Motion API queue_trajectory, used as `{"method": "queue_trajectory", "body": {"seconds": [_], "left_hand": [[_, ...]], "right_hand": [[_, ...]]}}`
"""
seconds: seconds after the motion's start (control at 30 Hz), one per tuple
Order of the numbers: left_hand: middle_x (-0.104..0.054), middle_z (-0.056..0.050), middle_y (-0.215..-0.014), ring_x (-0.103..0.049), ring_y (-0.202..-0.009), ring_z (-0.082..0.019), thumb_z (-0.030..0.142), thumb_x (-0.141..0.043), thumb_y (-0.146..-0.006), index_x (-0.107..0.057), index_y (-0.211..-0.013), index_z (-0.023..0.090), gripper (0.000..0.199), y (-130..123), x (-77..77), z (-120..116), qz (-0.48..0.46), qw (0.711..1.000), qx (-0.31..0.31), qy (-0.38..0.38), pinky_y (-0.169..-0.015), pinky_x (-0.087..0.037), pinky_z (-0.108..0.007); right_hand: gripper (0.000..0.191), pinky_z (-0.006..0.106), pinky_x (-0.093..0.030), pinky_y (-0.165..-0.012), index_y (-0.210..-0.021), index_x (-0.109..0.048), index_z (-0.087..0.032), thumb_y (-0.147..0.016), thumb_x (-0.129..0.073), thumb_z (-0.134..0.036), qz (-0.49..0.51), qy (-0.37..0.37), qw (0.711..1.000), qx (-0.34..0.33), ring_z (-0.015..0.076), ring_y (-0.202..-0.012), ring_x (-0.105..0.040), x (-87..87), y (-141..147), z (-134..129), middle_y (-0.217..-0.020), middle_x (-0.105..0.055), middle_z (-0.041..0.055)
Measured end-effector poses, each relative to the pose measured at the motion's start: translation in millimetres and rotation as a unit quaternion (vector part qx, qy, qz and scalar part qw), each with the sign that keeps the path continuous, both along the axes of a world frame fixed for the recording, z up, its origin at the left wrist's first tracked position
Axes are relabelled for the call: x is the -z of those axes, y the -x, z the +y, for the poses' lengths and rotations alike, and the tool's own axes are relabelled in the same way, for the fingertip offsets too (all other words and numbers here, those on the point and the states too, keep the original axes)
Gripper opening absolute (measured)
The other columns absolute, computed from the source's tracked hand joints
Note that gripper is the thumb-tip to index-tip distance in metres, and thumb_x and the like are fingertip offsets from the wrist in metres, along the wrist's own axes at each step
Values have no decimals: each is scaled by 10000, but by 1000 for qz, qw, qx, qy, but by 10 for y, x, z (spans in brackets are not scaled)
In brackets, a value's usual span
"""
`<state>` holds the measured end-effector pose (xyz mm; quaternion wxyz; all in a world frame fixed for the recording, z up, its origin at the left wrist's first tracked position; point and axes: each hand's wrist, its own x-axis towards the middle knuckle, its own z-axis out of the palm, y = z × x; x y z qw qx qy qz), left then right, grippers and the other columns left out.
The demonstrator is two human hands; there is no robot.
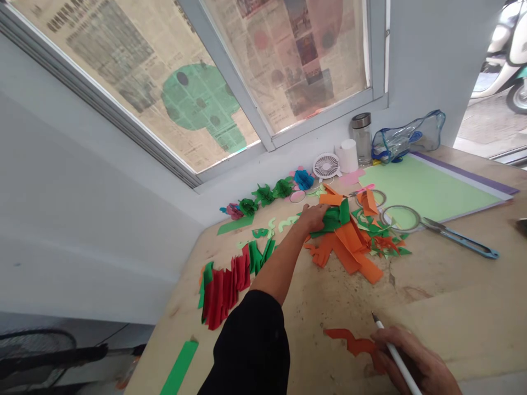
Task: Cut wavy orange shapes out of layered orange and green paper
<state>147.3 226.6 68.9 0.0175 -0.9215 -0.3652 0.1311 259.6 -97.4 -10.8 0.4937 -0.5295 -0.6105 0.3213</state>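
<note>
My left hand (313, 217) reaches out to the paper pile, its fingers closed at the edge of folded green paper (335, 218); part of the grip is hidden. Under and beside that lie folded orange paper pieces (349, 249). In my right hand (415, 356), near the front edge, is a white pen (397, 359) with its dark tip pointing away from me. A wavy orange-red paper cutout (349, 341) lies on the table, its right end partly beneath my right hand.
Pleated red paper (224, 293) and a green strip (180, 367) lie left. Paper scraps (387, 236), tape rolls (401, 218) and a blue-handled cutter (461, 238) lie right. Along the wall stand paper flowers (263, 195), a small fan (326, 165) and a glass bottle (362, 140).
</note>
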Motion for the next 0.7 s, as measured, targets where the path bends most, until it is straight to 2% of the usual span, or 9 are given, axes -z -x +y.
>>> {"method": "queue_trajectory", "body": {"seconds": [0.13,0.23,0.33,0.43,0.53,0.63,0.7], "left_hand": [[-536,-88,-1318,-555,-1166,-252,296,-606,-899,-464,-1339,217,469,62,29,-15,-15,1000,-19,2,-1009,-431,-480],[-545,-70,-1332,-540,-1210,-252,194,-595,-815,-387,-1393,273,619,135,40,-38,-31,999,-34,2,-1066,-353,-452],[-548,-79,-1343,-524,-1237,-260,184,-570,-778,-363,-1408,257,668,234,-6,-72,-60,997,-42,-8,-1090,-313,-454],[-497,-78,-1416,-458,-1311,-256,196,-561,-769,-328,-1433,238,705,351,-135,-126,-102,994,-42,-25,-1118,-286,-447],[-436,-62,-1479,-398,-1364,-243,222,-561,-773,-309,-1448,225,721,476,-330,-208,-149,987,-39,-46,-1133,-290,-402],[-411,-73,-1498,-396,-1368,-236,208,-549,-778,-274,-1468,185,743,609,-543,-305,-192,978,-43,-68,-1139,-297,-357],[-406,-77,-1499,-405,-1362,-247,199,-545,-781,-254,-1477,183,754,703,-673,-375,-215,972,-50,-81,-1132,-312,-367]], "right_hand": [[176,164,-553,-612,-953,-701,-238,-837,-637,-354,4,2,999,35,139,-668,-691,8,4,-8,-771,-712,29],[174,161,-552,-615,-938,-710,-239,-836,-636,-359,-7,2,1000,17,142,-681,-694,25,-2,-16,-769,-716,28],[183,151,-549,-616,-929,-710,-235,-831,-643,-375,-3,5,1000,28,137,-683,-694,29,5,-23,-781,-717,27],[207,149,-553,-625,-954,-708,-234,-831,-645,-389,1,17,999,38,137,-703,-699,37,16,-33,-819,-725,30],[219,146,-557,-640,-972,-706,-236,-834,-646,-396,2,23,999,40,137,-722,-704,59,9,-40,-846,-731,34],[243,150,-560,-647,-958,-710,-228,-819,-660,-420,6,29,999,36,147,-739,-708,76,-3,-41,-863,-736,47],[252,152,-561,-639,-952,-707,-218,-820,-658,-427,17,35,999,32,149,-725,-705,74,6,-46,-854,-734,51]]}}
